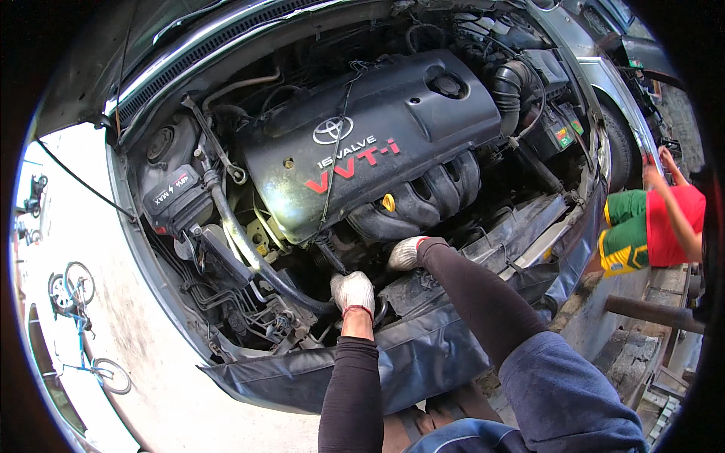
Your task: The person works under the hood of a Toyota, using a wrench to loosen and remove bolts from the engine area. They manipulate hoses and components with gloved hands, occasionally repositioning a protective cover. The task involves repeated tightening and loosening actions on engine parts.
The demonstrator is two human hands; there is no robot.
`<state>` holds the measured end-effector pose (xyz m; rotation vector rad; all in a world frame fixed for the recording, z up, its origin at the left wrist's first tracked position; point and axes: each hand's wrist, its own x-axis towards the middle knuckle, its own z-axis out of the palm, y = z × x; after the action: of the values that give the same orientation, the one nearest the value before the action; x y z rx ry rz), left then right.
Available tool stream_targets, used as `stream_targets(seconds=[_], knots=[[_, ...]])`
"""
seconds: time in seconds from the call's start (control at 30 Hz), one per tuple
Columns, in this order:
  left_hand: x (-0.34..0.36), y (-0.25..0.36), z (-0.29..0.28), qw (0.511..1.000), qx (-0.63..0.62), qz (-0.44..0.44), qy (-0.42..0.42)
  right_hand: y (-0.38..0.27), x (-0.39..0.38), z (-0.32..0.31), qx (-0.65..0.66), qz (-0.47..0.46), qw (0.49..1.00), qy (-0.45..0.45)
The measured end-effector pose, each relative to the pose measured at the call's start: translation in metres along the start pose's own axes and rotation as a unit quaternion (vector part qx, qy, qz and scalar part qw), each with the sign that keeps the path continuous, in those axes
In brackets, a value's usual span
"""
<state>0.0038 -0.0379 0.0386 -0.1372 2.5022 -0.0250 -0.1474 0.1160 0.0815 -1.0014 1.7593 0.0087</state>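
Note:
Both my hands wear white knit gloves and reach into the front of a car's engine bay. My left hand (353,291) is closed in the gap before the engine, at the lower end of a dark bar-like piece (330,257); what its fingers hold is hidden. My right hand (405,254) reaches in beneath the black ribbed intake manifold (385,223), its fingers out of sight. Above them lies the black plastic engine cover (377,136), with a thin cord across it. A yellow dipstick handle (389,202) stands out just above my right hand.
A dark protective cover (430,355) drapes over the car's front edge. Left of my hands runs a thick black hose (283,291); a black fluid reservoir (177,198) sits farther left. At right are the battery (555,136) and a person in a red shirt (674,223).

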Motion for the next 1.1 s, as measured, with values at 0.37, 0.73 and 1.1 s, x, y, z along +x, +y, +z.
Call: stream_targets(seconds=[0.37, 0.73, 1.1], knots=[[-0.03, 0.002, -0.044, 0.746, -0.621, -0.233, 0.062, -0.005, -0.006, -0.001, 0.068, 0.042, 0.997, 0.001], [-0.04, 0.008, -0.129, 0.948, -0.308, -0.065, -0.043, -0.011, -0.01, 0.01, 0.057, 0.04, 0.993, 0.1], [-0.004, 0.013, -0.053, 0.956, -0.275, -0.098, -0.035, -0.004, 0.006, 0.012, -0.054, -0.056, 0.994, 0.072]])
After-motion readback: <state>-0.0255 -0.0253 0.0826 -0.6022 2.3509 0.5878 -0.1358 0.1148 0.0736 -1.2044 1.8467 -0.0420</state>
